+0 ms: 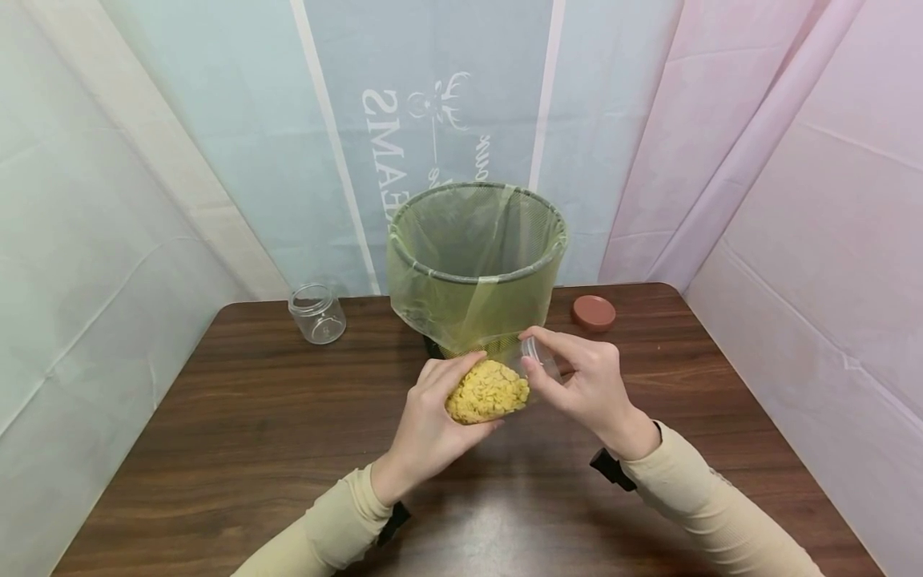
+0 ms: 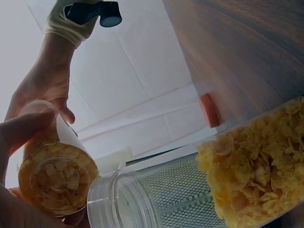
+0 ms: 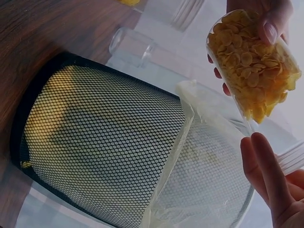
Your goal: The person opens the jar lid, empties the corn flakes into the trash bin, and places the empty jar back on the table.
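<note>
The tilted jar [image 1: 497, 388] of yellow flakes [image 1: 483, 396] hangs in front of the bin [image 1: 476, 308], left hand [image 1: 431, 409] clamped round its flake-filled end, and there's the right hand [image 1: 591, 383], pinching its neck [image 1: 531, 351]!

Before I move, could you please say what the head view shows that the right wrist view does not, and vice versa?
Head only: the red lid and backdrop lettering.
Right wrist only: a broad, uncovered stretch of the mesh bin below its liner.
Both: the left hand holding the flake jar, the right hand, the glass jar and the liner.
</note>
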A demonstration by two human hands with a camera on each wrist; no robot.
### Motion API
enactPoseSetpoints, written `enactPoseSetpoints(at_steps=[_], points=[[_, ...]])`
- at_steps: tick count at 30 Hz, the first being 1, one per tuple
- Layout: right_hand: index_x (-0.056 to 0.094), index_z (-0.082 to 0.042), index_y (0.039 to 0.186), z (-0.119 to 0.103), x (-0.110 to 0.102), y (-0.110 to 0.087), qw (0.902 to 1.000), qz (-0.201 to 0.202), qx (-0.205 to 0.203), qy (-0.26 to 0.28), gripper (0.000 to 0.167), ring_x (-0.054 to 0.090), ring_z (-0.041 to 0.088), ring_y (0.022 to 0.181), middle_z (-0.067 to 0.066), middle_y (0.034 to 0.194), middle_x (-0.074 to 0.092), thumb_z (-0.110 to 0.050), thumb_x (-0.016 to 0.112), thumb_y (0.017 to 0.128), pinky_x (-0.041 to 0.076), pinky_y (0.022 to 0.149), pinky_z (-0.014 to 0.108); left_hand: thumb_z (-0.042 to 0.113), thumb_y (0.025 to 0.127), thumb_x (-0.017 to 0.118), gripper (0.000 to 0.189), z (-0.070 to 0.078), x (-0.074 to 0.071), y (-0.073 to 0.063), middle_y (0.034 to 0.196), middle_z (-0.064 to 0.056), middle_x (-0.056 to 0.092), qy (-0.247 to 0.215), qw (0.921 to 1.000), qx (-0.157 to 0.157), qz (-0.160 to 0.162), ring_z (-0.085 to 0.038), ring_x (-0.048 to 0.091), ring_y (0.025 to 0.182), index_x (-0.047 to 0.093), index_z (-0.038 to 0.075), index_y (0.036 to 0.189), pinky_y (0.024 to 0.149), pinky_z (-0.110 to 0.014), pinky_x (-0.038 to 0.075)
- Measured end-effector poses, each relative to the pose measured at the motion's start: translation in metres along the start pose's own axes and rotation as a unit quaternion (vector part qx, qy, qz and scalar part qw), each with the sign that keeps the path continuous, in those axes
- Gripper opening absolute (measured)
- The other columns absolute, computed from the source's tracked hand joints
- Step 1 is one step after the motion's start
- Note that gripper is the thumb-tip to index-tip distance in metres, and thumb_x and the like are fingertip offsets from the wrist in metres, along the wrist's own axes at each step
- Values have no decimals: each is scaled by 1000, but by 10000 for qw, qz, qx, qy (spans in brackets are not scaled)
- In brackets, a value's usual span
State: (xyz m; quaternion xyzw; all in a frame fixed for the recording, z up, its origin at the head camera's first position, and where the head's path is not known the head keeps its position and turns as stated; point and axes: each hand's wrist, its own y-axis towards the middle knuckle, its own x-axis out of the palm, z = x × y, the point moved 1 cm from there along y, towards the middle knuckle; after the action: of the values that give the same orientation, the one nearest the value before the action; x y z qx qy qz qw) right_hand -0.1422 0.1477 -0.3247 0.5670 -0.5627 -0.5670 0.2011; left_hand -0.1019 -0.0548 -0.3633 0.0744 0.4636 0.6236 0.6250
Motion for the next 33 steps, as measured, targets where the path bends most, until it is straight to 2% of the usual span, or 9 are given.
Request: enactPoseSetpoints(at_steps=[8,16,21,25,28,33], points=[[71,-4,93,1,-2,-1,9998,123,-163,18,36,58,2,54,4,73,70,-34,54,90,47,45,16,22,55,90,72,2,-4,2,114,2,68,-8,9999,-84,-64,-11,54,94,64,12,122,78,-28,51],[72,-2,91,3,-1,-3,9987,347,-341,-138,39,55,1,48,5,70,70,-35,53,91,44,42,17,25,54,91,74,1,-3,2,113,3,69,-107,9999,-53,-99,-10,54,91,63,16,122,76,-24,51],[72,-1,89,5,-2,-4,9978,473,-439,-158,41,52,0,47,5,68,69,-36,53,91,42,41,17,26,55,90,74,1,-1,2,113,2,69,-195,9997,-42,-132,-11,54,92,63,15,123,76,-25,50],[72,2,87,5,-2,-3,9943,659,-837,-103,42,54,5,49,8,70,69,-34,53,90,43,42,19,27,56,90,72,1,1,1,107,4,70,-522,9970,-371,-426,-10,56,86,64,17,122,71,-23,51],[72,5,86,5,-1,-1,9904,772,-1147,-4,41,58,11,53,11,73,70,-32,53,89,44,44,22,28,56,90,71,2,0,-1,103,7,69,-763,9930,-681,-597,-7,57,82,63,23,122,66,-21,50],[72,4,84,5,0,2,9888,829,-1237,41,42,59,13,53,10,72,69,-33,52,88,45,44,24,29,56,90,73,4,-2,1,106,11,68,-832,9913,-798,-641,-8,56,82,62,29,122,67,-22,51]])
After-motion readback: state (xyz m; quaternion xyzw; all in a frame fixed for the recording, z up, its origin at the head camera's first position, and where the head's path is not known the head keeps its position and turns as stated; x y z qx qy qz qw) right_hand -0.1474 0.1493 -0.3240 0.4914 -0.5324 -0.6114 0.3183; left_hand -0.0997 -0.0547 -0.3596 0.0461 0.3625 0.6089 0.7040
